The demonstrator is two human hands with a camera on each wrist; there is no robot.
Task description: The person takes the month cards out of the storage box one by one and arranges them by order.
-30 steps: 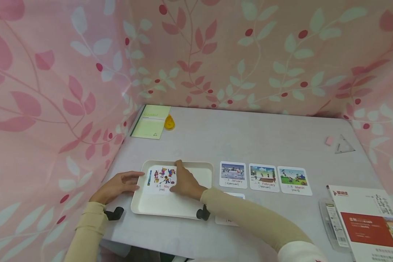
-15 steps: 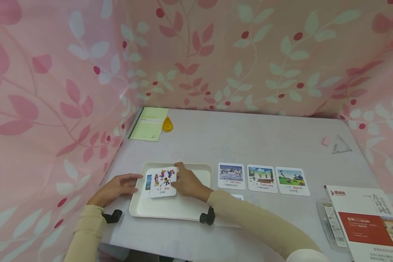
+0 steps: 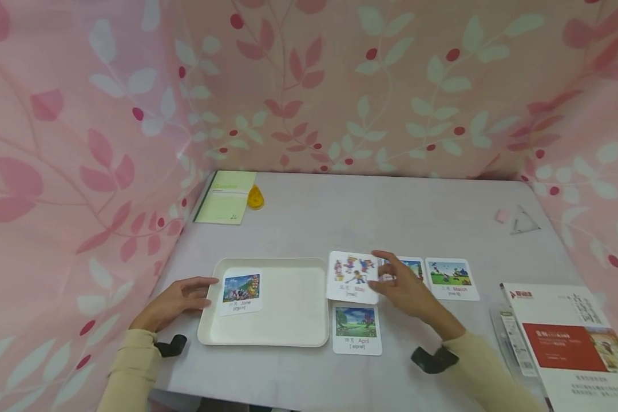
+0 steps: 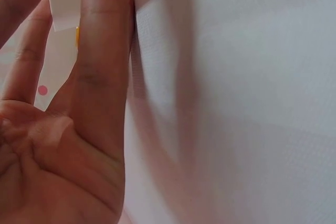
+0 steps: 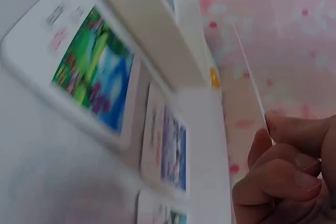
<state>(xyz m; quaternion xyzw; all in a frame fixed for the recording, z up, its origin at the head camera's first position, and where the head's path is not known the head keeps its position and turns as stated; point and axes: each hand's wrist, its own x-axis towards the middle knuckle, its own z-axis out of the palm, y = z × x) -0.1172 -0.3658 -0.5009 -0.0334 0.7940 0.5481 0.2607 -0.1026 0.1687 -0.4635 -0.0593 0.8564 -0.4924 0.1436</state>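
My right hand [image 3: 409, 292] pinches the May picture card [image 3: 351, 293] at its right edge, thumb and fingers on it. In the right wrist view this card [image 5: 249, 69] shows edge-on, above the table. It hides the January card in the head view, but the right wrist view shows the January card [image 5: 173, 148] lying flat. Just in front lies the April card [image 3: 357, 323]. The February card [image 3: 414, 268] is partly behind my right hand; the March card [image 3: 449, 277] lies beyond. Fingertips of my left hand [image 3: 170, 300] touch the left rim of a white tray [image 3: 293, 320] holding the June card [image 3: 241, 290].
A green notebook [image 3: 226, 197] and a yellow drop-shaped item [image 3: 255, 197] lie at the back left. At the right are a pink eraser [image 3: 502, 216], a clear set square [image 3: 524, 221] and a book [image 3: 566, 343] over a clear case [image 3: 515, 343]. Patterned curtains surround the table.
My right hand has lifted the May card off the June card in the tray and carried it right, over the January card. The left hand has stayed at the tray's left rim.
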